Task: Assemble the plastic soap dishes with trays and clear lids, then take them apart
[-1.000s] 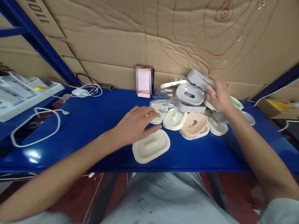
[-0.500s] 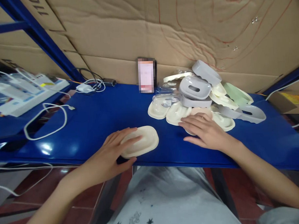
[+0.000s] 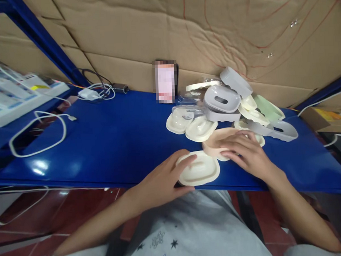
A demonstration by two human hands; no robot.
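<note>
My left hand (image 3: 164,177) grips the left end of a cream soap dish (image 3: 201,174), fingers over its rim and thumb along the near side. The dish is at the front edge of the blue table. My right hand (image 3: 251,153) holds a peach soap dish (image 3: 211,141), which is slightly tilted. Its fingers reach into the dish, and they hide its right part. The two dishes lie close together, the peach one behind and to the right. Beneath the peach dish, a cream piece (image 3: 225,156) is partly covered.
Behind my right hand is a heap of soap dish parts: a grey dish (image 3: 221,99), cream lids (image 3: 200,129), a green piece (image 3: 269,106) and clear covers. A phone (image 3: 165,82) leans against the cardboard (image 3: 122,40). A white cable (image 3: 64,131) and a power strip (image 3: 26,101) lie at left.
My left hand has slid the cream dish to the right. My right hand has drawn the peach dish out of the heap towards me. The view has shifted slightly.
</note>
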